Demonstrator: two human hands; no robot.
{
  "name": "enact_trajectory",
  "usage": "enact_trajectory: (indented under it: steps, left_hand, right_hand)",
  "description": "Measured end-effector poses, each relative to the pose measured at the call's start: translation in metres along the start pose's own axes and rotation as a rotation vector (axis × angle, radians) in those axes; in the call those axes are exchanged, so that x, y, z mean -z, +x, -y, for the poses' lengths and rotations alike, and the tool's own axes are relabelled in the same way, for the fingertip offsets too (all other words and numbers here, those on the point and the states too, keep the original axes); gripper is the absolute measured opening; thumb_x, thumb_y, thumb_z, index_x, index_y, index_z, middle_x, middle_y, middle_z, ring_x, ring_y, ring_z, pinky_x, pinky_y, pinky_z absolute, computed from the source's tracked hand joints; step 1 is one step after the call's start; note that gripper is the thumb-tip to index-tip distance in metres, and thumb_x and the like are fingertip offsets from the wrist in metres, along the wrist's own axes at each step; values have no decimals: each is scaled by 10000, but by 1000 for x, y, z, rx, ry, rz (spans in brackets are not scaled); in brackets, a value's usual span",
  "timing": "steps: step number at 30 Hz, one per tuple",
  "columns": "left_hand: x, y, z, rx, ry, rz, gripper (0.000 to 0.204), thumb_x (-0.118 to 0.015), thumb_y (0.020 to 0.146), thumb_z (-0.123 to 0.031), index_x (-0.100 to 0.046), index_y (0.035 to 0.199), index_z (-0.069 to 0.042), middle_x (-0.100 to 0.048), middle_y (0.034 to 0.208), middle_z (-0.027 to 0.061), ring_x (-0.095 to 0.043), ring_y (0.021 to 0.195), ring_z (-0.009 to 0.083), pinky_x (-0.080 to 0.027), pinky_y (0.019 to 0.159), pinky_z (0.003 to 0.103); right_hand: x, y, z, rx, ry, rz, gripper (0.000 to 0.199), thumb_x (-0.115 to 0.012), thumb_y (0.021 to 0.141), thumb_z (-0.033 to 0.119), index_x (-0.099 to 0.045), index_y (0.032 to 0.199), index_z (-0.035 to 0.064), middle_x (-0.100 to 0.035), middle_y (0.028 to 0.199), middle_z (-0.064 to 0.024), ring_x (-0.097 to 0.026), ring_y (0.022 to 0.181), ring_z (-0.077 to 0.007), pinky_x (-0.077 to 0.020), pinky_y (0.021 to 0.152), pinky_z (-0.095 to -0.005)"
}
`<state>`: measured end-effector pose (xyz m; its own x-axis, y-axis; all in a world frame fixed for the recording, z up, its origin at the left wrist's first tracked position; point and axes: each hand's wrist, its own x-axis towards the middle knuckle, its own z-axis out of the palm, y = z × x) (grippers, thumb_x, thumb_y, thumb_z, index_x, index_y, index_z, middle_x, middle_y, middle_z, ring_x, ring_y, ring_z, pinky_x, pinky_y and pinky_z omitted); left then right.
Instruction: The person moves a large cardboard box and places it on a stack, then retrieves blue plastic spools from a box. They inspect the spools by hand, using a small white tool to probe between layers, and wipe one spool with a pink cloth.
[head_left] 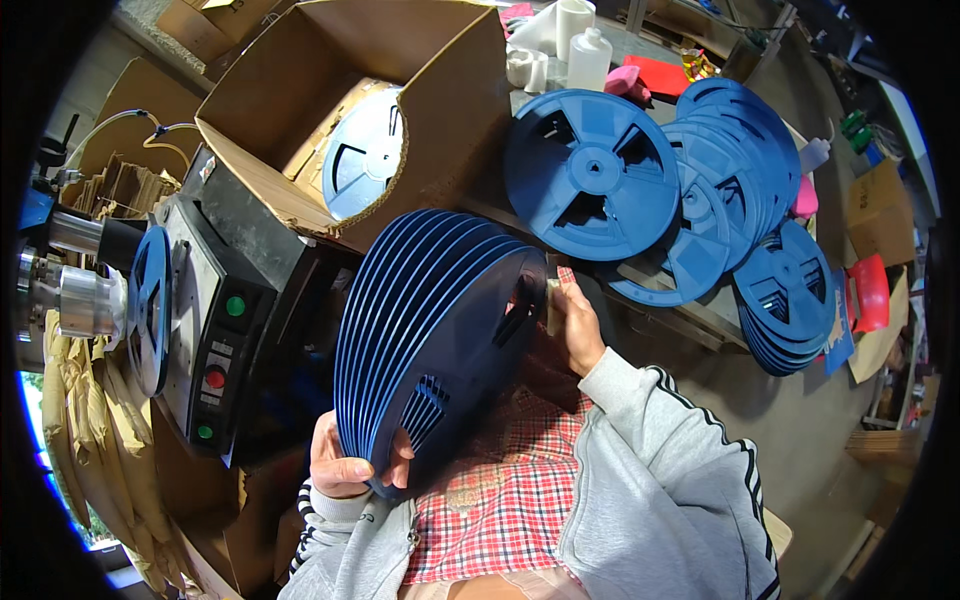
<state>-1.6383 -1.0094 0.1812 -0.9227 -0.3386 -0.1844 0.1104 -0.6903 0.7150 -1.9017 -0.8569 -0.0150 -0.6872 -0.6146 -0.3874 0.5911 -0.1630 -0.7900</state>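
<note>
Both hands (345,465) (575,325) in firm grip on upright reel stack (430,335), edges up-left.

Open brown cardboard box (440,120) upper centre; white bottles (588,58) behind.

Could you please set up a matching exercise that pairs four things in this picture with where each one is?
Things:
1. reel stack
2. pale reel
3. single reel
4. white bottle

Places:
A. mounted on the machine at the left
B. inside the cardboard box
C. at the back of the table
D. held between both hands

Pairs: 1-D, 2-B, 3-A, 4-C
</note>
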Motion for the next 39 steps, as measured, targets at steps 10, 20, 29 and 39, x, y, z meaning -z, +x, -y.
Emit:
enact_trajectory:
  steps: [10,20,29,39]
  left_hand:
    - [-1,-4,1,-53,-2,-24,457,-725,654,-58,-580,1012,185,-659,873,318,-666,553,314,-556,507,341]
    - [-12,-6,-1,-25,234,-119,679,-868,630,-113,-503,1154,118,-535,643,102,-461,437,119,-322,370,248]
    - [-18,17,-3,2,216,-46,487,-834,702,-26,-526,1064,82,-498,535,68,-416,369,105,-296,353,234]
    - [-37,39,-8,52,302,-101,478,-851,683,-61,-546,1022,81,-525,524,92,-432,360,123,-314,358,242]
  right_hand:
    - [-4,-11,-1,54,101,-39,212,-432,1022,172,-611,1056,63,-625,983,-14,-570,889,-100,-449,820,-236]
    - [20,11,32,494,-202,-124,166,-484,1037,218,-494,1027,53,-598,895,-50,-576,677,-89,-514,661,-243]
    - [262,-2,52,339,-204,-1197,263,-437,963,1,-492,1219,31,-592,1005,-138,-597,616,-173,-526,459,-283]
    - [320,16,40,486,-582,-1297,238,-696,789,-31,-610,1010,-13,-674,995,-166,-657,900,-291,-511,827,-372]
